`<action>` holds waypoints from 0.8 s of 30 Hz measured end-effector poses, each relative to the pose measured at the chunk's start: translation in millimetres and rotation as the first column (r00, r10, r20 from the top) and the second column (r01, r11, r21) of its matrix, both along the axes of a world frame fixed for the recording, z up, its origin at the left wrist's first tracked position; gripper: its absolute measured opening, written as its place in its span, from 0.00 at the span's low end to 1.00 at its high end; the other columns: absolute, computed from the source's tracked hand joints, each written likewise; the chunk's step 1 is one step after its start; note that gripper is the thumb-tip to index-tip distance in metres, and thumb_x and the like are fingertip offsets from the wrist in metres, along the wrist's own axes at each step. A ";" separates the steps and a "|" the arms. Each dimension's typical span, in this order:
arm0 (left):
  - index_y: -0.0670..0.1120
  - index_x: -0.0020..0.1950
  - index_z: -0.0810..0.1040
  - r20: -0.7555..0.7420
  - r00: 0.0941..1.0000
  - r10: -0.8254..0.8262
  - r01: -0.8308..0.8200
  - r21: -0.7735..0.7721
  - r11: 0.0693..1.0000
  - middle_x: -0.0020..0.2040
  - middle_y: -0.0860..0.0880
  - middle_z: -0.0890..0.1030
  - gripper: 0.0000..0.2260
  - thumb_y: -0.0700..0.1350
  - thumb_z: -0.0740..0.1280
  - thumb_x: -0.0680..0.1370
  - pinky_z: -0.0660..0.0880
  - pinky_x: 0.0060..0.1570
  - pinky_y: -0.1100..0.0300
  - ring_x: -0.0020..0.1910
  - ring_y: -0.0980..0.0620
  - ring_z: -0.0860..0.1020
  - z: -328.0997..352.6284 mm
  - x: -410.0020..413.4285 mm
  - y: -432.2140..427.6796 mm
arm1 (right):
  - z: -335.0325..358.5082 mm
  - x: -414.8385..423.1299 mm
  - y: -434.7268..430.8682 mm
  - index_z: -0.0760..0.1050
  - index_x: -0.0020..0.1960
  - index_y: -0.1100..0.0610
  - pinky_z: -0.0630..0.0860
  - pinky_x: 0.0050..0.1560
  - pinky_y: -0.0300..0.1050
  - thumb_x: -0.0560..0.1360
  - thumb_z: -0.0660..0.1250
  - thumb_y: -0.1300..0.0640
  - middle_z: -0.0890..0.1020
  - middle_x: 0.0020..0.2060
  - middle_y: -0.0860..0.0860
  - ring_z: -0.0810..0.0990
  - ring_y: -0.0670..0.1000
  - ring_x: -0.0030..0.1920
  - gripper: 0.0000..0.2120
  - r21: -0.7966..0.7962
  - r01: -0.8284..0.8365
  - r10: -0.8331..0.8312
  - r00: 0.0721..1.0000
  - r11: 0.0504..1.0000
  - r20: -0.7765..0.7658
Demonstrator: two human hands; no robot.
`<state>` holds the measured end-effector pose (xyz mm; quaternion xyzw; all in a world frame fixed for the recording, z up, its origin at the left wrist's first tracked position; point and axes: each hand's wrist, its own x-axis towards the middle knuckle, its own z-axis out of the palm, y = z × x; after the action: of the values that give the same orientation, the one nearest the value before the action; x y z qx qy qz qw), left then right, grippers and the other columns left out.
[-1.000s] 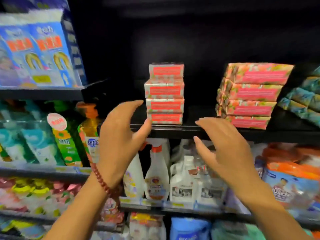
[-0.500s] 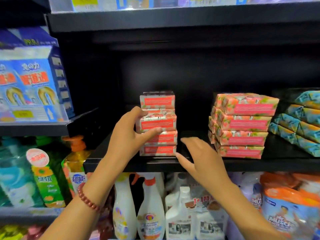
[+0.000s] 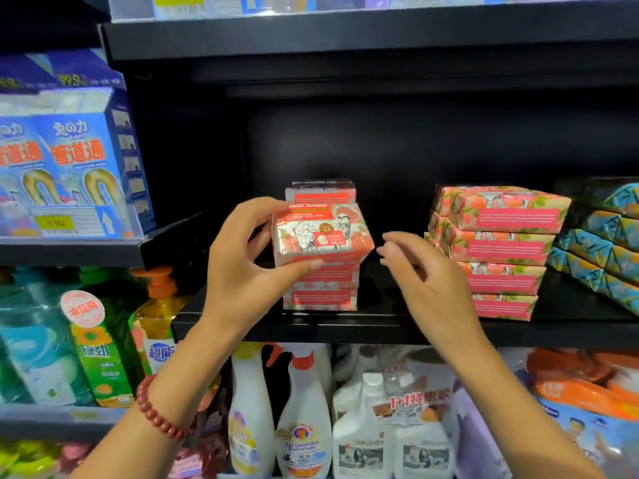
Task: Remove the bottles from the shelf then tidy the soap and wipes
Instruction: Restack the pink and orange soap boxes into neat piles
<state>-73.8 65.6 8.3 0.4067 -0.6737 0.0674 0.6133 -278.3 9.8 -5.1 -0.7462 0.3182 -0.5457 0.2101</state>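
My left hand (image 3: 242,267) grips a pink and white soap box (image 3: 321,233), tilted with its printed top face toward me, in front of the small stack of soap boxes (image 3: 320,297) on the black shelf (image 3: 380,326). My right hand (image 3: 422,281) hovers just right of the held box with fingers loosely curled and holds nothing; I cannot tell whether its fingertips touch the box corner. A second stack of pink floral soap packs (image 3: 494,250) stands to the right. Blue-green patterned packs (image 3: 601,243) lie at the far right.
Blue drain-cleaner boxes (image 3: 76,167) sit on the upper left shelf. Green and yellow dish-soap bottles (image 3: 103,344) stand at the left. White spray bottles (image 3: 301,420) and jugs (image 3: 363,440) fill the shelf below. Orange and blue packs (image 3: 587,409) lie at the lower right.
My left hand has pulled a soap box out of the stack and tilted it toward me. My right hand rose from the shelf edge to beside the box.
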 end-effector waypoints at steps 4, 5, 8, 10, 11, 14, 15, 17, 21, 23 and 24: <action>0.41 0.62 0.69 0.098 0.990 -0.105 0.118 -0.143 0.983 0.61 0.42 0.73 0.26 0.45 0.74 0.68 0.73 0.61 0.51 0.64 0.45 0.73 1.9 -13.0 6.7 | 35.2 1.0 6.2 0.74 0.63 0.53 0.78 0.50 0.40 0.70 0.64 0.43 0.83 0.49 0.45 0.81 0.43 0.51 0.24 0.183 -0.341 0.338 0.940 0.922 0.049; 0.43 0.63 0.69 0.095 0.988 -0.119 0.133 -0.152 0.979 0.62 0.44 0.73 0.26 0.44 0.74 0.68 0.73 0.61 0.52 0.64 0.45 0.73 1.9 -16.0 8.6 | 39.9 0.5 7.0 0.75 0.61 0.55 0.79 0.48 0.40 0.70 0.66 0.47 0.84 0.49 0.47 0.82 0.45 0.50 0.21 0.190 -0.413 0.405 0.911 0.891 0.080; 0.49 0.68 0.65 0.050 0.993 -0.103 0.107 -0.093 0.990 0.67 0.51 0.70 0.32 0.45 0.74 0.68 0.70 0.65 0.56 0.68 0.49 0.70 0.4 -22.9 16.3 | 43.5 -2.1 8.6 0.76 0.57 0.57 0.79 0.49 0.44 0.68 0.71 0.54 0.84 0.50 0.50 0.83 0.48 0.51 0.19 0.112 -0.454 0.435 0.886 0.884 0.159; 0.50 0.70 0.63 -0.036 0.992 -0.118 0.117 -0.013 0.993 0.67 0.50 0.72 0.36 0.47 0.75 0.66 0.71 0.64 0.56 0.68 0.51 0.71 -1.8 -24.9 23.5 | 41.4 -1.4 11.7 0.75 0.56 0.56 0.78 0.49 0.42 0.68 0.73 0.60 0.82 0.50 0.49 0.81 0.47 0.52 0.18 0.018 -0.423 0.414 0.896 0.906 0.162; 0.51 0.70 0.63 -0.104 0.986 -0.127 0.130 0.023 0.991 0.66 0.52 0.74 0.37 0.49 0.75 0.65 0.72 0.63 0.57 0.67 0.52 0.72 -2.4 -24.8 27.2 | 40.3 0.2 14.5 0.75 0.56 0.56 0.78 0.50 0.42 0.68 0.74 0.62 0.82 0.51 0.47 0.80 0.46 0.54 0.18 -0.036 -0.409 0.410 0.902 0.912 0.135; 0.58 0.63 0.72 -0.288 0.951 -0.115 0.169 0.170 0.971 0.57 0.55 0.80 0.26 0.58 0.69 0.65 0.76 0.55 0.61 0.58 0.57 0.78 4.8 -21.4 35.0 | 36.9 7.0 23.3 0.74 0.55 0.54 0.76 0.53 0.36 0.68 0.74 0.64 0.79 0.51 0.42 0.78 0.44 0.56 0.18 -0.202 -0.377 0.392 0.919 0.904 0.040; 0.60 0.57 0.77 -0.312 0.941 -0.129 0.209 0.237 0.949 0.54 0.56 0.82 0.21 0.60 0.67 0.65 0.77 0.51 0.63 0.55 0.58 0.80 8.8 -18.4 34.8 | 35.7 10.1 24.6 0.73 0.55 0.54 0.75 0.53 0.35 0.69 0.73 0.65 0.78 0.51 0.41 0.78 0.44 0.56 0.18 -0.234 -0.390 0.409 0.912 0.891 0.039; 0.59 0.49 0.81 -0.309 0.935 -0.175 0.277 0.328 0.903 0.49 0.57 0.84 0.13 0.58 0.70 0.67 0.77 0.45 0.67 0.51 0.59 0.81 15.4 -10.5 34.3 | 33.6 18.3 24.4 0.73 0.54 0.54 0.76 0.52 0.36 0.70 0.72 0.67 0.78 0.50 0.41 0.78 0.45 0.55 0.16 -0.284 -0.407 0.433 0.901 0.868 0.032; 0.48 0.55 0.78 -0.289 0.942 -0.173 0.256 0.282 0.925 0.49 0.52 0.83 0.24 0.52 0.76 0.61 0.78 0.44 0.64 0.49 0.53 0.82 20.6 10.7 33.8 | 33.3 36.5 21.0 0.71 0.53 0.49 0.78 0.52 0.41 0.70 0.67 0.65 0.75 0.54 0.43 0.75 0.49 0.59 0.17 -0.269 -0.404 0.409 0.912 0.874 -0.039; 0.46 0.57 0.77 -0.293 0.937 -0.192 0.261 0.219 0.940 0.50 0.52 0.83 0.28 0.51 0.76 0.59 0.78 0.46 0.61 0.50 0.52 0.82 19.7 24.3 32.8 | 34.8 42.7 19.3 0.70 0.57 0.48 0.78 0.53 0.40 0.68 0.71 0.61 0.73 0.58 0.44 0.74 0.47 0.62 0.20 -0.205 -0.448 0.436 0.894 0.870 -0.106; 0.45 0.58 0.76 -0.277 0.940 -0.198 0.256 0.192 0.947 0.50 0.53 0.83 0.29 0.49 0.77 0.59 0.78 0.47 0.62 0.51 0.53 0.82 19.4 30.4 32.0 | 35.8 45.0 18.1 0.69 0.62 0.47 0.77 0.53 0.39 0.66 0.74 0.57 0.72 0.61 0.43 0.74 0.46 0.62 0.27 -0.142 -0.475 0.462 0.879 0.868 -0.116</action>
<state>-43.4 97.6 27.7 0.3980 -0.6353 -0.1340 0.6481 -233.3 27.8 30.7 -0.8367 0.0889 -0.4735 0.2605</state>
